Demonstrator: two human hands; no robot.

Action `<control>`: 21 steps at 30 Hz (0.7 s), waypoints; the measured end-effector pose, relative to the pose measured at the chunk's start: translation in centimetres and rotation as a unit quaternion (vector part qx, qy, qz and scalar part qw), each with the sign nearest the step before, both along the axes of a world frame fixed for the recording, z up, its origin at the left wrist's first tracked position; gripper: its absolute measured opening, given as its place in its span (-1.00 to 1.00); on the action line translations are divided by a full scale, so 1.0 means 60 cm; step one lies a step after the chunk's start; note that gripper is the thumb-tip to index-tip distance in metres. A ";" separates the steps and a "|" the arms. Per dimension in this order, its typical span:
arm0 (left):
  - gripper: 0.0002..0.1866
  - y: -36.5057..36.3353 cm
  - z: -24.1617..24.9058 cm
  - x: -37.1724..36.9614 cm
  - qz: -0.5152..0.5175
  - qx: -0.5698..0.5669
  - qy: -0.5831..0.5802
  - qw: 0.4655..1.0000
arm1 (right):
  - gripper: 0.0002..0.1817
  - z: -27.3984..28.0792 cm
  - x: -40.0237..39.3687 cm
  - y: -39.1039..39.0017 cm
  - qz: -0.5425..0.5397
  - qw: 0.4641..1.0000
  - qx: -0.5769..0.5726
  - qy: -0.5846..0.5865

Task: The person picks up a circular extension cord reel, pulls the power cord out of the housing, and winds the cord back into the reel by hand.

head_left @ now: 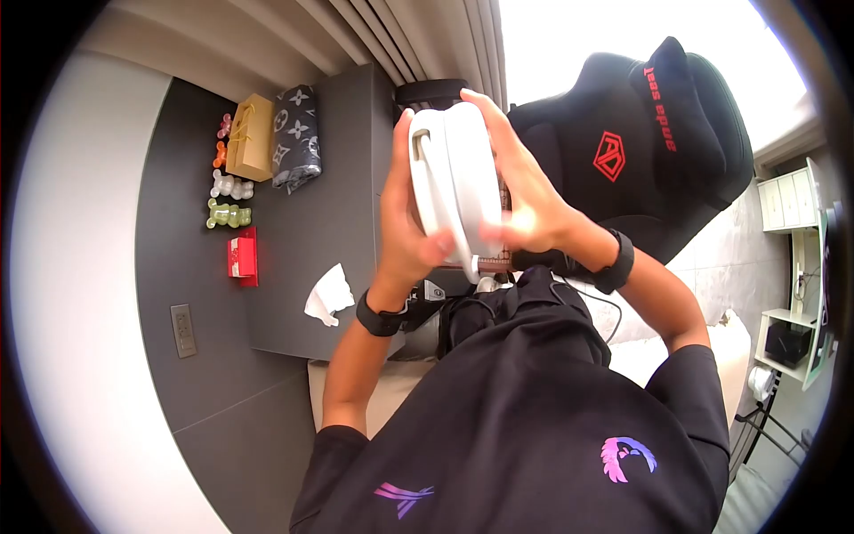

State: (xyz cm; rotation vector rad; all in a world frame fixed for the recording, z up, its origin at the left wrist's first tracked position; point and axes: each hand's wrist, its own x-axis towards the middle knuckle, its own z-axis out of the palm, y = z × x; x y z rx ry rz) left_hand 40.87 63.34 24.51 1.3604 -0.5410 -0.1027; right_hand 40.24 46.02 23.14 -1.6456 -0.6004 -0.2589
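I hold a white, rounded case-like thing point(476, 169) up in front of me, between both hands. Its exact kind I cannot make out. A recessed slot shows near its top left, and a pale strip or cord runs down its front to a loose lower end. My left hand point(402, 214) grips the left side, thumb across the lower front. On the right side my right hand point(525, 196) is closed round it, its thumb blurred near the lower edge. Part of a brown patterned thing point(495, 265) shows just below, mostly hidden.
A grey cabinet point(347, 178) on the left carries a crumpled white tissue point(331, 295), a patterned dark bundle point(296, 138), a tan paper bag point(252, 138), small bear figures point(229, 214) and a red box point(242, 256). A black gaming chair point(623, 151) stands at right.
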 end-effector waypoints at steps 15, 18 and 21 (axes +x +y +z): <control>0.14 0.022 0.008 -0.001 -0.071 -0.148 0.221 0.961 | 0.51 0.024 0.016 -0.024 -0.004 0.945 -0.251 -0.207; 0.18 0.028 0.003 -0.001 -0.082 -0.094 0.270 0.955 | 0.42 0.023 0.026 -0.017 0.007 0.944 -0.208 -0.256; 0.18 0.009 0.016 -0.013 -0.053 -0.076 0.176 0.980 | 0.28 0.008 0.021 -0.008 -0.003 0.957 -0.131 -0.259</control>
